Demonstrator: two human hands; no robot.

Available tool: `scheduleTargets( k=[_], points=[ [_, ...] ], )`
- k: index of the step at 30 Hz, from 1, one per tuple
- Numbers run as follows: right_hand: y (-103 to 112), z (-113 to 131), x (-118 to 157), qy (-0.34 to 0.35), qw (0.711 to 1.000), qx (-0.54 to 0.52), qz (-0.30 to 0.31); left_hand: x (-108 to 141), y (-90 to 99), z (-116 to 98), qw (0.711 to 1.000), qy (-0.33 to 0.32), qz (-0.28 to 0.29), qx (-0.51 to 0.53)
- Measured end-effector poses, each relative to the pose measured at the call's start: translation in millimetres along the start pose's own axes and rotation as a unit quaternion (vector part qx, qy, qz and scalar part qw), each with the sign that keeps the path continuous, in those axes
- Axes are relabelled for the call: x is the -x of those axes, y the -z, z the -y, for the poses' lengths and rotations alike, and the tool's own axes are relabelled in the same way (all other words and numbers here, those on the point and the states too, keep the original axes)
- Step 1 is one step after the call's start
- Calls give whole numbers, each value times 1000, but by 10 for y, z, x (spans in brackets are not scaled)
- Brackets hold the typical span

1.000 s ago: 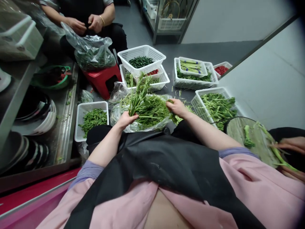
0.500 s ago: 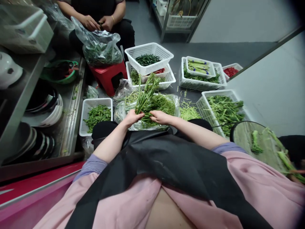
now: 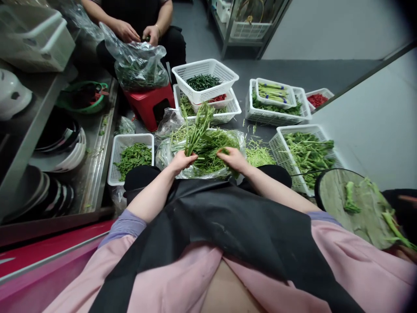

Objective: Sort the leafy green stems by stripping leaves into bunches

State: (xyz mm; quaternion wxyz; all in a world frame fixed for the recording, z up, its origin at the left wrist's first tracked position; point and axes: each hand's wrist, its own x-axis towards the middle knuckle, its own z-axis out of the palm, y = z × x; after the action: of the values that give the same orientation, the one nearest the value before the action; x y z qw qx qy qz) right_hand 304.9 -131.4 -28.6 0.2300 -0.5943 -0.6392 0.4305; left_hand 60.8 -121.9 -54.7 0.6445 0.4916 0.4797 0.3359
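Gripping a bunch of leafy green stems, the left hand has its fingers closed round the lower ends, the tops leaning up and away over the plastic bag of greens. And the right hand, just beside it to the right, has thumb and fingers pinched together at a bit of green; exactly what, I cannot tell. Left of the left hand sits 1 white basket of leaves. Beyond both hands, 1 basket of dark green pods rides on top of others, with the red stool to its left. Right of the right hand lies a pale green heap on the floor, then a basket of leafy stalks, and nearer, a round board with stalks on it. Across the way, 2 hands of another person work close together behind the stool.
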Motion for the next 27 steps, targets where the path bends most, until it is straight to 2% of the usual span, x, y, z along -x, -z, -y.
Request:
scheduleTargets(
  k=[3, 6, 9, 11, 12, 14, 15, 17, 19, 20, 21, 23, 25, 27],
  points=[
    [-354, 186, -77, 79, 989, 116, 35, -13, -35, 42, 1000, 2, 5, -13],
    [-547, 233, -189, 98, 974, 196, 59, -5, -35, 49, 1000, 2, -1, -20],
    [-551, 89, -231, 56, 949, 305, 62, 14, 14, -1, 998, 15, -49, -26],
    [-521, -56, -207, 14, 924, 372, 89, 38, 69, -61, 997, 33, -75, -10],
    [-506, -122, -186, -1, 914, 391, 109, 55, 100, -94, 997, 42, -69, 10],
    [-469, -213, -147, -13, 904, 404, 138, 98, 163, -156, 996, 55, -17, 66],
    [-440, -228, -137, -9, 913, 388, 125, 121, 192, -180, 993, 60, 22, 95],
    [-354, -184, -137, 4, 958, 283, 42, 159, 240, -211, 983, 69, 97, 139],
    [-246, -47, -150, 8, 996, 73, -57, 180, 267, -218, 970, 78, 161, 167],
    [-198, 48, -153, 5, 996, -46, -78, 184, 271, -214, 963, 81, 187, 176],
    [-165, 151, -150, 0, 986, -149, -71, 186, 268, -208, 957, 83, 209, 182],
    [-156, 359, -128, -9, 956, -293, -11, 187, 247, -190, 948, 87, 245, 184],
    [-226, 527, -93, -17, 927, -373, 40, 191, 214, -174, 943, 94, 270, 172],
    [-333, 623, -62, -30, 901, -431, 48, 202, 180, -164, 946, 97, 272, 146]
  ],
)
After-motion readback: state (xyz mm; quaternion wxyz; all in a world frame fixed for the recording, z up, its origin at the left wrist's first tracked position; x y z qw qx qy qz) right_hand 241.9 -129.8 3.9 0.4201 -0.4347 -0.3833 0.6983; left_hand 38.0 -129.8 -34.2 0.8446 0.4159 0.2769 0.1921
